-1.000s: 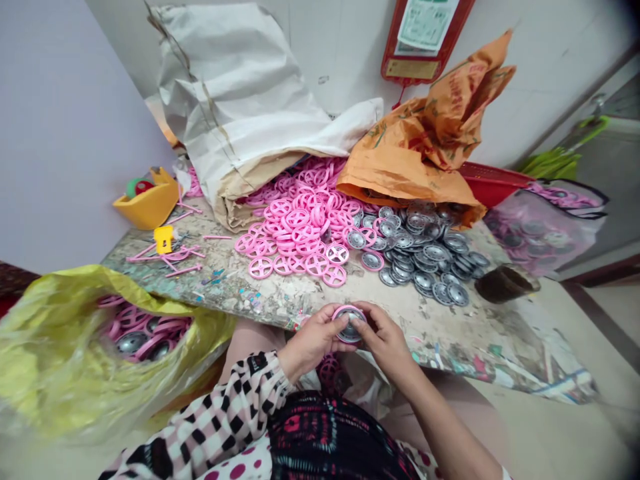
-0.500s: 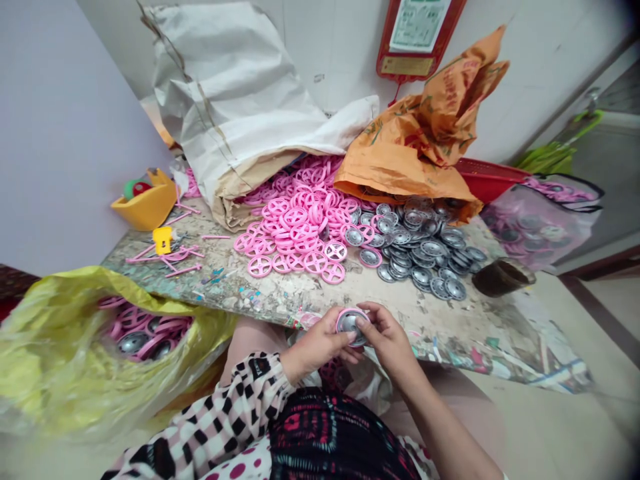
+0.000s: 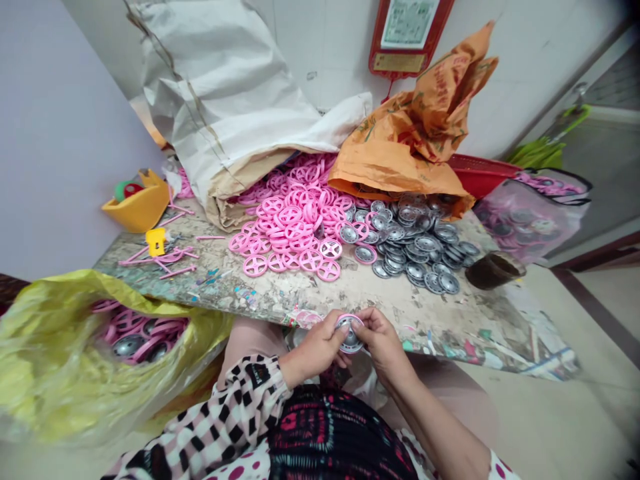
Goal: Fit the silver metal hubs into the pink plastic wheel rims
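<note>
From the head cam, the action's down at the bottom middle: the left hand [image 3: 313, 348] and the right hand [image 3: 383, 341] are both curled in on a pink plastic wheel [image 3: 351, 335] with a silver disc sitting in it, held just off the front edge of a battered workbench [image 3: 240, 293]. Neither hand is open; the fingers pinch the rim from both sides. Looks to me like disc-into-ring fitting, and seating it evenly would call for steady pressure around the rim. Up the bench there's a big heap of loose pink wheels [image 3: 290, 230] right beside a heap of silver discs [image 3: 420, 250] (seriously, so many), with an orange sack [image 3: 395, 157] slumped behind them. Off to the left, a yellow plastic bag [image 3: 65, 353] gapes open, holding what look like pink wheels with silver centres.
</note>
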The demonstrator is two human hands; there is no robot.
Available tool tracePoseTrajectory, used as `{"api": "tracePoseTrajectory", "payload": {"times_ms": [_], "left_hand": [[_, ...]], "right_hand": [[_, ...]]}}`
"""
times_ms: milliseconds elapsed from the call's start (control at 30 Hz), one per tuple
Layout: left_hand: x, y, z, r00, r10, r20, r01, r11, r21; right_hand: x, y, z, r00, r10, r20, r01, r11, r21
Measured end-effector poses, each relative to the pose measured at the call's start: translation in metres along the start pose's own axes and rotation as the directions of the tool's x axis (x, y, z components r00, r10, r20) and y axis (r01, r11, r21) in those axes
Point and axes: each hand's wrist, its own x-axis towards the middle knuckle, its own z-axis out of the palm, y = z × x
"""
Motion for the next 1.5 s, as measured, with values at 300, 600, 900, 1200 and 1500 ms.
{"api": "tracePoseTrajectory", "payload": {"times_ms": [300, 600, 900, 1200, 1500], "left_hand": [[0.009, -0.003, 0.004, 0.999, -0.037, 0.029, 0.046, 0.904, -0.424], [0.005, 0.009, -0.006, 0.962, 0.193, -0.195, -0.21, 0.975, -0.068], [0.001, 0.015, -0.004, 0.998, -0.055, -0.014, 0.034, 0.785, -0.618], [0.004, 0.022, -0.015, 0.984, 0.176, -0.035, -0.179, 0.972, -0.15], [-0.005, 0.03, -0.013, 0.974, 0.221, -0.052, -0.214, 0.97, 0.113]], "right_hand": [[-0.012, 0.009, -0.004, 0.996, -0.084, -0.008, 0.084, 0.996, -0.01], [-0.016, -0.014, -0.019, 0.94, -0.327, 0.094, 0.333, 0.827, -0.453], [-0.022, -0.005, -0.009, 0.979, -0.202, 0.021, 0.2, 0.942, -0.27], [-0.026, -0.022, -0.017, 0.923, -0.334, 0.189, 0.384, 0.774, -0.504], [-0.033, -0.027, -0.011, 0.942, -0.281, 0.181, 0.331, 0.86, -0.389]]}}
